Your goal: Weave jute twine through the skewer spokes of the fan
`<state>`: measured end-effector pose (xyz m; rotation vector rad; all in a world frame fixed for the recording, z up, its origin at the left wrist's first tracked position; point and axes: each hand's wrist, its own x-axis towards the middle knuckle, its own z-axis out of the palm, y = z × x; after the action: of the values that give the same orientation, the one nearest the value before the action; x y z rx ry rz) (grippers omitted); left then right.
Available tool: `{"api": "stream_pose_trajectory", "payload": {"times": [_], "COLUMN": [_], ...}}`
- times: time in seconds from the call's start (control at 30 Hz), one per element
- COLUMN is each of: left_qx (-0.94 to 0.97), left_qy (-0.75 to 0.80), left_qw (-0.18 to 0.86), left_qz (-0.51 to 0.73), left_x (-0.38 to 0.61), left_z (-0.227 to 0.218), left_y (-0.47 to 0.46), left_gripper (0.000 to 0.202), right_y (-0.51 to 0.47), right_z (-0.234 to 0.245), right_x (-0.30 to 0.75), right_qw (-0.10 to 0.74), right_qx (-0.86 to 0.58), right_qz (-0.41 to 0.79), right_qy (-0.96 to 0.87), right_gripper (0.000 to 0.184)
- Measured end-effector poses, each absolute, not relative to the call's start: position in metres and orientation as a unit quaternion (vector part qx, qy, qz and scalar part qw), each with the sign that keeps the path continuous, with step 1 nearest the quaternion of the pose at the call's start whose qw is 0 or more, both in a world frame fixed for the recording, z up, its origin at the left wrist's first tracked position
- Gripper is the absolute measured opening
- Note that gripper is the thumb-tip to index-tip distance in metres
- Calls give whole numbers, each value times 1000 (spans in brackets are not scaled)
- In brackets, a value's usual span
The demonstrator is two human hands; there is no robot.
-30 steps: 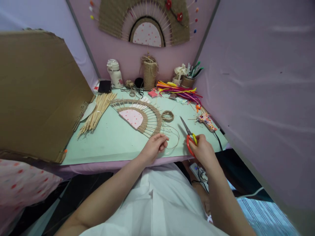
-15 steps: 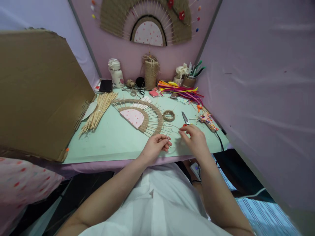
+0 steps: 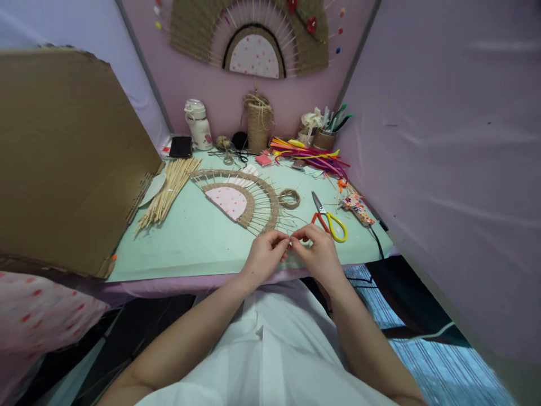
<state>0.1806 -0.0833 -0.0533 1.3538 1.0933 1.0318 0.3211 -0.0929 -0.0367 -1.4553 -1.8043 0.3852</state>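
Observation:
My left hand [image 3: 266,254] and my right hand [image 3: 318,251] meet at the front of the mint-green table top [image 3: 190,237], fingertips pinched together on a thin jute twine end [image 3: 291,241]. Just beyond them lies a half-round woven fan piece [image 3: 240,197] of sticks and twine with a pink dotted centre. A small coil of twine [image 3: 289,198] rests to its right. Scissors [image 3: 327,217] with one red and one yellow handle lie flat on the table, right of my right hand, untouched.
A bundle of bamboo sticks [image 3: 169,189] lies at the left beside a big cardboard sheet [image 3: 63,158]. At the back stand a white bottle [image 3: 198,125], a twine-wrapped jar [image 3: 258,123], a pen cup [image 3: 324,138] and coloured strips [image 3: 310,157]. A patterned tool [image 3: 357,207] sits at the right edge.
My right hand laid the scissors down on the table and moved left to meet my left hand at the twine. The left hand stayed nearly still.

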Motion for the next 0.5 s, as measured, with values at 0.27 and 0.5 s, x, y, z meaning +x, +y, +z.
{"api": "stream_pose_trajectory", "payload": {"times": [0.27, 0.5], "left_qx": [581, 618], "left_qy": [467, 487], "left_qw": [520, 444], "left_qz": [417, 429], "left_x": [178, 173], "left_z": [-50, -42], "left_y": [-84, -81], "left_gripper": [12, 11], "right_y": [-87, -94], "right_z": [-46, -46], "right_x": [323, 317], "right_qw": [418, 393], "right_qx": [-564, -586], "right_qz": [238, 100], "right_qy": [-671, -701], "right_gripper": [7, 8]}}
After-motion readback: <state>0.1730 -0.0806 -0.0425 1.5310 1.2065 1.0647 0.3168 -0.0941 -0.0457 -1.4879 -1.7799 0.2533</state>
